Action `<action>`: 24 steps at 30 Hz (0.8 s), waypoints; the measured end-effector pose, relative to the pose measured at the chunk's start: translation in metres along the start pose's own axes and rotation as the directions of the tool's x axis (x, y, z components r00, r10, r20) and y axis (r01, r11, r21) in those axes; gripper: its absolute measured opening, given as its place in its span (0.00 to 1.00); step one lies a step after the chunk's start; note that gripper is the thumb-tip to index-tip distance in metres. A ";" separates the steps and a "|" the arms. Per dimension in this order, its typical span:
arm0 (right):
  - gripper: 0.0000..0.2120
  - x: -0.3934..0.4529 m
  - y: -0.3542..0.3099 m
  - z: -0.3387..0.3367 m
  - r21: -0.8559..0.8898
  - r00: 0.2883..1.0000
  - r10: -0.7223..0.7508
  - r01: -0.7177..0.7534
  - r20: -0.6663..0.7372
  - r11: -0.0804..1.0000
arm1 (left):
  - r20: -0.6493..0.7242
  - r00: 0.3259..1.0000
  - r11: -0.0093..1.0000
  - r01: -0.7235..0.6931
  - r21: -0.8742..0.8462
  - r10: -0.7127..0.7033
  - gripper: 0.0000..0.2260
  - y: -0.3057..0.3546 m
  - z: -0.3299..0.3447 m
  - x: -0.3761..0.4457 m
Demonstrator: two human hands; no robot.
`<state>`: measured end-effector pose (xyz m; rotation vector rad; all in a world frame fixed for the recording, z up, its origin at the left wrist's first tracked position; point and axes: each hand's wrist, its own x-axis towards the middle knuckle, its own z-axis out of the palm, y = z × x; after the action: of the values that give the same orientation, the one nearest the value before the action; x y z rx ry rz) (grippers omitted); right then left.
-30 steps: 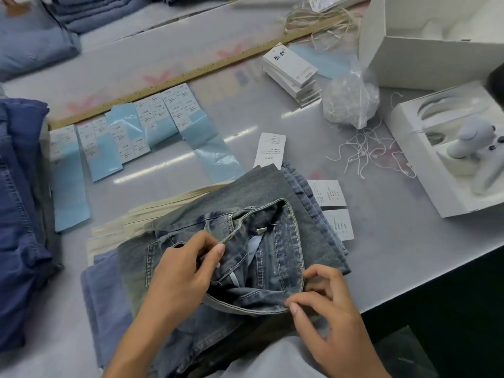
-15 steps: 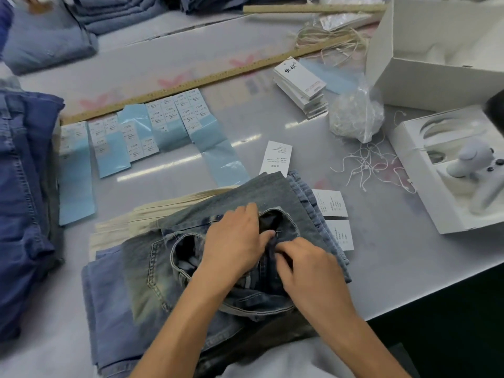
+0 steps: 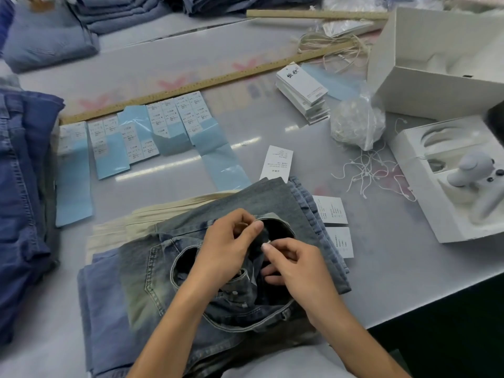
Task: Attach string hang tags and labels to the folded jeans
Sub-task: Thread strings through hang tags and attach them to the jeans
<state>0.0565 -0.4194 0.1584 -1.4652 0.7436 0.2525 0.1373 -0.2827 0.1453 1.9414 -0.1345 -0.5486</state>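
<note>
A pair of grey washed jeans (image 3: pixel 272 197) lies on top of a stack of folded jeans at the table's near edge, its waistband opened up. My left hand (image 3: pixel 226 246) pinches the waistband fabric near the top of the fly. My right hand (image 3: pixel 294 260) is beside it, thumb and forefinger pinching a small pale piece at the same spot; what it is I cannot tell. White hang tags (image 3: pixel 276 162) lie by the jeans. A stack of tags (image 3: pixel 302 91) sits further back. Loose strings (image 3: pixel 368 170) lie to the right.
Blue sheets of stickers (image 3: pixel 141 137) lie in a row behind the jeans, along a wooden ruler (image 3: pixel 191 85). Dark blue jeans (image 3: pixel 21 186) are piled at left, more folded jeans at the back. A plastic bag of strings (image 3: pixel 354 124) and white boxes (image 3: pixel 436 64) stand at right.
Both hands have come together at the top of the waistband opening. The right hand rose from the lower waistband edge and now pinches a small pale piece beside the left thumb.
</note>
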 end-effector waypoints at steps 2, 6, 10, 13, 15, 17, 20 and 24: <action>0.03 0.003 -0.001 0.001 0.015 1.000 0.007 -0.007 0.022 1.000 | 0.007 1.000 0.999 -0.021 0.033 0.021 0.07 0.002 0.002 -0.002; 0.04 0.007 0.002 -0.001 0.068 0.999 0.041 -0.040 -0.017 0.997 | 0.051 0.998 0.996 -0.041 0.078 0.037 0.06 0.005 0.006 -0.005; 0.05 0.008 0.004 -0.009 0.071 0.998 0.049 -0.046 -0.033 0.996 | 0.048 0.998 0.997 -0.049 0.064 0.045 0.11 0.006 0.007 -0.005; 0.02 0.007 0.002 -0.019 0.066 0.999 0.035 -0.036 0.017 0.997 | 0.036 0.999 0.999 -0.037 0.031 0.036 0.11 0.006 0.006 -0.004; 0.03 0.006 0.001 -0.025 0.094 0.998 0.043 -0.047 0.046 0.994 | 0.047 0.998 0.999 -0.037 0.030 0.035 0.11 0.006 0.006 -0.003; 0.04 0.006 0.001 -0.029 0.125 0.996 0.062 -0.071 0.068 0.990 | 0.054 0.998 0.999 -0.041 0.033 0.039 0.12 0.006 0.006 -0.001; 0.07 0.007 0.005 -0.031 0.127 0.994 0.077 -0.087 0.078 0.988 | 0.068 0.997 0.998 -0.041 0.036 0.039 0.12 0.005 0.007 0.001; 0.05 0.007 0.009 -0.033 0.134 0.995 0.068 -0.077 0.072 0.988 | 0.076 0.996 0.999 -0.042 0.017 0.040 0.13 0.004 0.006 0.000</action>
<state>0.0471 -0.4514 0.1494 -1.2959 0.7458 0.2997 0.1350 -0.2899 0.1471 1.9324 -0.2277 -0.5954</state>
